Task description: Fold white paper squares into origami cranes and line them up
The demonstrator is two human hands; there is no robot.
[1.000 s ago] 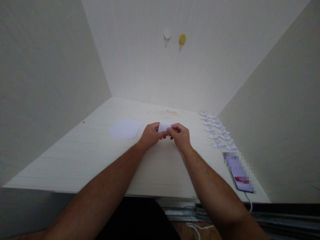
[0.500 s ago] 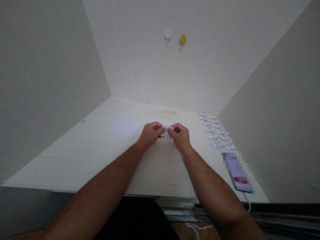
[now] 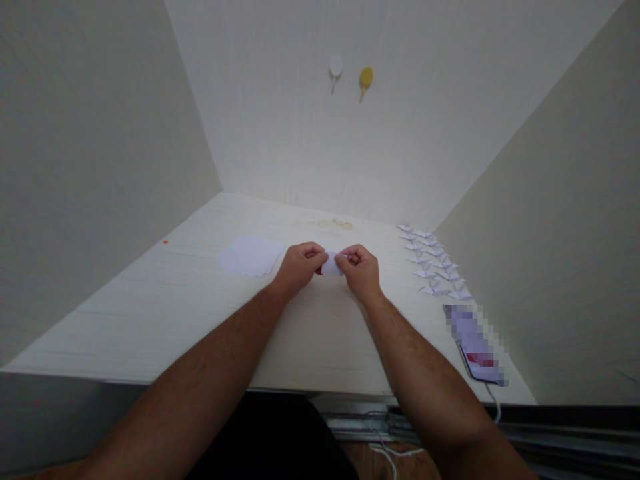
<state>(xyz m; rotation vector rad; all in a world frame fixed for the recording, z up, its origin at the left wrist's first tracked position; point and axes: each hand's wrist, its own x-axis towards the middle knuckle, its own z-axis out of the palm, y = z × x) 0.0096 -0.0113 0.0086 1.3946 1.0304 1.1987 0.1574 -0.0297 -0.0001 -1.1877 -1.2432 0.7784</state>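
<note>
Between my two hands is a small white piece of paper (image 3: pixel 331 265), held just above the tabletop. My left hand (image 3: pixel 304 263) pinches its left side, thumb on the near face. On the opposite side my right hand (image 3: pixel 361 267) grips it in the same way, with the thumb near the top edge. The fingers behind the paper are mostly hidden. Left of my left hand lies a spread stack of white paper sheets (image 3: pixel 250 255). To the right of my right hand stand several folded paper cranes (image 3: pixel 425 273) in two rows.
A phone (image 3: pixel 473 343) with a white cable (image 3: pixel 494 402) lies at the table's right front edge. The white table (image 3: pixel 165 320) is enclosed by walls on three sides. A white hook (image 3: pixel 335 67) and a yellow hook (image 3: pixel 367 77) are on the back wall.
My thumbs have shifted slightly up and apart along the paper, so more of its face shows. Both hands otherwise stay in place.
</note>
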